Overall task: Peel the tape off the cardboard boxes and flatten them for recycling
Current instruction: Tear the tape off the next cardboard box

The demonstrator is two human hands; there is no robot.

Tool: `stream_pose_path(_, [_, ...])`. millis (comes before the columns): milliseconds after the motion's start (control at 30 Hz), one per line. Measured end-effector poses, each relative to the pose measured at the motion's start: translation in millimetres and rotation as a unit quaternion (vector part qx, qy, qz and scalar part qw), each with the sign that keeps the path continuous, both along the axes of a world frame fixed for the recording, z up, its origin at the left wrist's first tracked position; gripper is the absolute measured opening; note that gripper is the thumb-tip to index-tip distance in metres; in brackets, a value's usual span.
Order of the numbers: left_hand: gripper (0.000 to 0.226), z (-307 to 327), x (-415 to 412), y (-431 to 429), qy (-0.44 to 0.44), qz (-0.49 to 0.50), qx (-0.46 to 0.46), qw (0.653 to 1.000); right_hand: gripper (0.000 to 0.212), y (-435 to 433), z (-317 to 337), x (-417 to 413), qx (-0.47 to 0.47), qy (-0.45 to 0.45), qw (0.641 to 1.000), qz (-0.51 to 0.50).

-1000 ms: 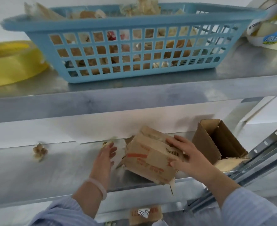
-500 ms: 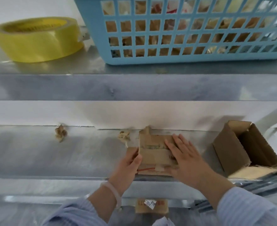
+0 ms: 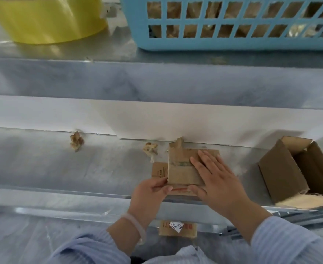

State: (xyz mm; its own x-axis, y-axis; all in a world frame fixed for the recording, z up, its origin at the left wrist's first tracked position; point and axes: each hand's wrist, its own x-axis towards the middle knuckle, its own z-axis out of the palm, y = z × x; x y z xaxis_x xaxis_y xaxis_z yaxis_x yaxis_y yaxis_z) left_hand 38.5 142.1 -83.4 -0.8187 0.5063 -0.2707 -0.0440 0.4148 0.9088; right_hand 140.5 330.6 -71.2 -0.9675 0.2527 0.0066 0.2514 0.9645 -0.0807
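Note:
A small brown cardboard box [image 3: 178, 168] lies flattened on the metal shelf [image 3: 80, 168], near its front edge. My right hand [image 3: 217, 180] lies palm down on its right half, fingers spread, pressing it flat. My left hand [image 3: 151, 193] pinches the box's lower left corner between thumb and fingers. A strip of tape shows across the box's top face, and a torn flap sticks up at its far edge. An open, unflattened cardboard box [image 3: 293, 172] lies on its side at the right end of the shelf.
Two crumpled tape wads [image 3: 76, 142] [image 3: 150, 148] lie at the shelf's back. On the upper shelf stand a yellow tape roll [image 3: 46, 20] and a blue basket [image 3: 233, 42] of tape scraps. Another cardboard piece [image 3: 177, 228] with a white label shows below the shelf edge.
The box went from tilted and bulky in my hands to lying flat on the shelf. My left hand moved in onto its corner, and my right hand spread out on top.

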Motion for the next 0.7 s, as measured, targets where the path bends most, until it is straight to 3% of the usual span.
stream_pose_path(100, [0.015,4,-1,-2,0.004,0.037,0.007,0.999,0.077,-3,2,-5,-0.01,0.021,1.0,0.011])
stream_pose_path(300, [0.011,7,-2,-4,0.029,0.017,-0.037,0.999,0.078,-4,0,-5,0.007,0.02,1.0,0.013])
stream_pose_path(500, [0.015,11,-5,-1,-0.149,0.004,0.02,0.989,0.077,-3,-2,-5,0.015,0.02,1.0,0.011])
stream_pose_path(567, [0.017,16,-6,-2,-0.172,0.003,0.043,0.984,0.077,-2,-2,-5,0.02,0.014,1.0,0.012])
stream_pose_path(633, [0.022,21,-10,-2,-0.119,-0.014,0.036,0.992,0.076,-2,-2,-5,0.026,0.008,1.0,0.012])
stream_pose_path(700, [0.024,30,-14,-1,-0.009,-0.032,-0.013,0.999,0.076,-1,-2,-5,0.025,0.005,1.0,0.011])
